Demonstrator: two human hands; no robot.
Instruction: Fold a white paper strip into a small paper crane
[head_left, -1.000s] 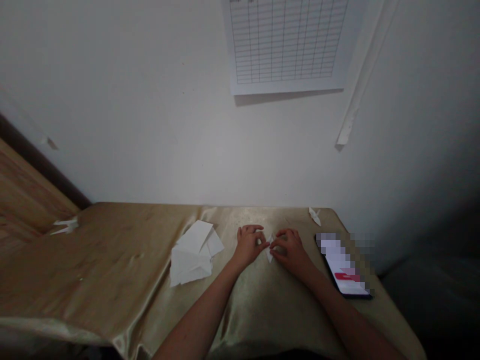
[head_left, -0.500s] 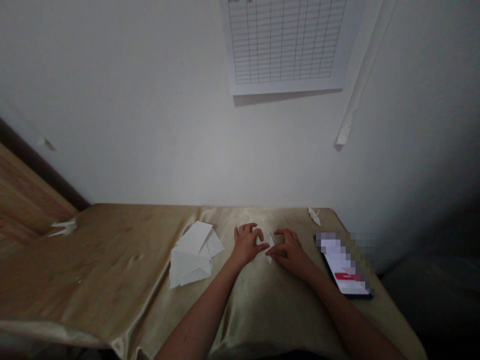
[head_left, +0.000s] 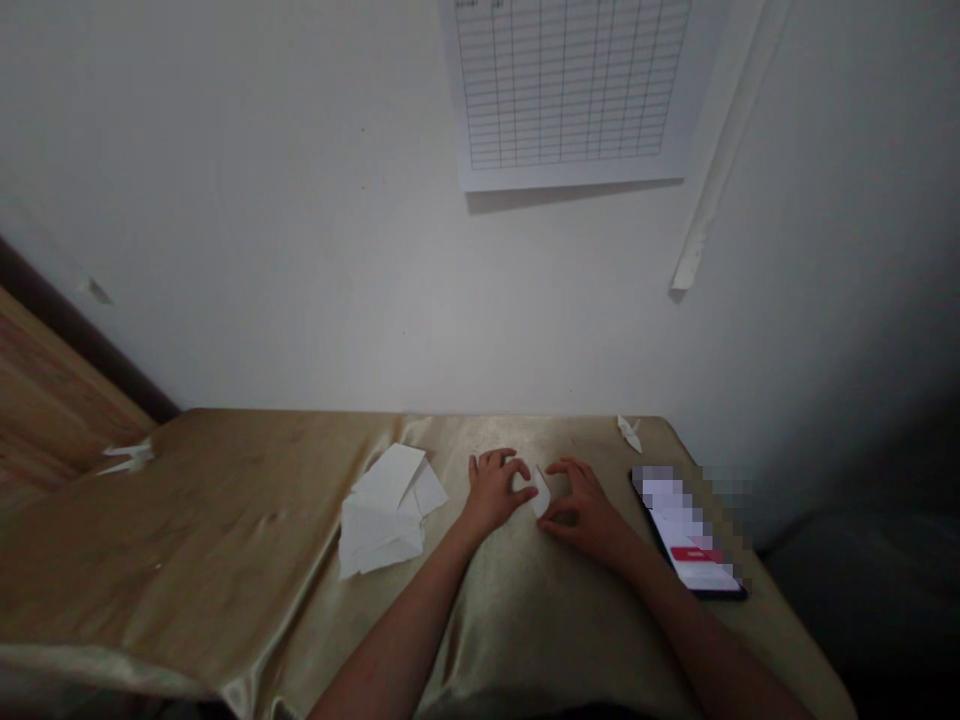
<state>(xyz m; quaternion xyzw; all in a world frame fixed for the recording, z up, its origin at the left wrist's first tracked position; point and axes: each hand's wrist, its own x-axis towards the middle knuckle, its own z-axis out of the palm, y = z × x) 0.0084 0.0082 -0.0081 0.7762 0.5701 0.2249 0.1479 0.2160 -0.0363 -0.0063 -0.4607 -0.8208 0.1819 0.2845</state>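
Folded paper: a small white piece (head_left: 540, 492) in the lower middle of the frame, between the 2 hands, with 1 edge lifted off the cloth.
Step in hand: by the look of it, a fold is being pressed into the piece on the table.
Left hand: (head_left: 495, 490) fingers curled, thumb and forefinger closed on the piece's left edge.
Right hand: (head_left: 586, 505) fingers bent, tips pinching the lower right edge; too small to tell how tightly.
Next move: a sharper crease would call for lined-up edges and a fingertip run along the fold. The piece is light and could slip on the glossy cloth.
Sheets: a loose pile of white paper (head_left: 386, 510), left of the left hand and apart from it.
Phone: (head_left: 694, 545) screen lit, right of the right hand, near the table's right edge.
Paper figures: 1 (head_left: 630, 431) at the table's back edge above the phone, 1 (head_left: 129, 455) at the far left.
Table: (head_left: 225, 520) covered in gold cloth.
Chart: a ruled sheet (head_left: 570, 90) on the wall, upper middle.
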